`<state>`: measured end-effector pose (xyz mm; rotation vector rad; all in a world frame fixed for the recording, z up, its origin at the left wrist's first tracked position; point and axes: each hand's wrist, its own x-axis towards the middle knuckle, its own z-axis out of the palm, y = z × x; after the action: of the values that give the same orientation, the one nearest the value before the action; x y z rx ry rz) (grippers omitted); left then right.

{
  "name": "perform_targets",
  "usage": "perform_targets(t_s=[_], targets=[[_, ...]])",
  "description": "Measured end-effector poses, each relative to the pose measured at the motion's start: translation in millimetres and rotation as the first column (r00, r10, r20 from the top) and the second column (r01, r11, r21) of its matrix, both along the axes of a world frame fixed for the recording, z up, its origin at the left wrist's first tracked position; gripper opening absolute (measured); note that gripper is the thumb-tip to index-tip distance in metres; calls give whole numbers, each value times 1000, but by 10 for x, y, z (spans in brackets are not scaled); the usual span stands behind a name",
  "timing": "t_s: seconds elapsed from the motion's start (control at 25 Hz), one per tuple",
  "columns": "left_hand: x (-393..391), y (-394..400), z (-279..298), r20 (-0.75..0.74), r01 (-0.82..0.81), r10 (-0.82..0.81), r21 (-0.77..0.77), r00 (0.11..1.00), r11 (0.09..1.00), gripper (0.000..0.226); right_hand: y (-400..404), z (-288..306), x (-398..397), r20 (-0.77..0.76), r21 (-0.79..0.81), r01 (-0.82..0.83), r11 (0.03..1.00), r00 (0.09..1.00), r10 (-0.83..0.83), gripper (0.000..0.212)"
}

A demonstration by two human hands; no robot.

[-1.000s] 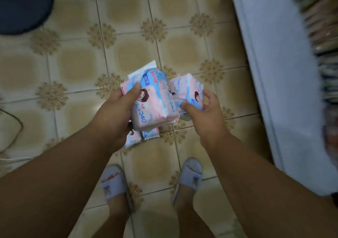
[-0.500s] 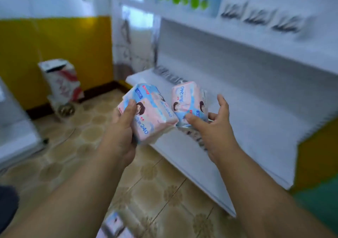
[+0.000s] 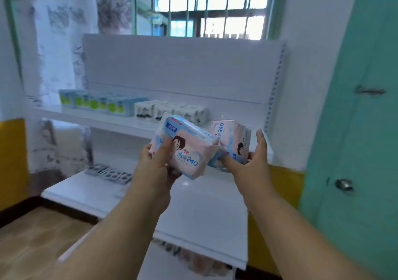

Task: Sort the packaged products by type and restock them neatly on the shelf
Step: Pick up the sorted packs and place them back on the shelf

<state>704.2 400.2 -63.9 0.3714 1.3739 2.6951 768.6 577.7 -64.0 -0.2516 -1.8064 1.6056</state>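
Left hand (image 3: 158, 170): grips a pink pack (image 3: 185, 150), thumb across its front.
Right hand (image 3: 247, 165): grips a second pack (image 3: 233, 144), touching the first.
Hidden: fingers behind both packs.

Upper shelf (image 3: 237, 116) bare just beyond right grip (image 3: 247, 165), white packs (image 3: 172, 110) and green-dotted boxes (image 3: 97, 103) crowding beyond left grip (image 3: 155, 167)
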Motion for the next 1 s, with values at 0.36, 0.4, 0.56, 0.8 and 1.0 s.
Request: perform_targets(t_s=[0.36,0.4,0.56,0.8,1.0], targets=[[-379,1394,481,37,-18,16,49,999,999,45,1442,442,-281,-13,-195,82,977,996,-86,107],[-497,1482,506,28,-22,21,28,999,999,47,1524,462,-367,-5,-232,108,967,994,-112,103],[-1273,1831,563,-46,-12,8,-78,999,997,49,1932,517,-968,84,-328,236,915,972,-221,98],[-2595,2661,614,6,130,-135,-317,991,939,32,2515,636,-2046,244,-425,255,869,956,-161,99],[-3395,3168,621,118,261,-234,-359,965,896,32,2817,590,-2540,314,-398,322,859,927,-202,93]])
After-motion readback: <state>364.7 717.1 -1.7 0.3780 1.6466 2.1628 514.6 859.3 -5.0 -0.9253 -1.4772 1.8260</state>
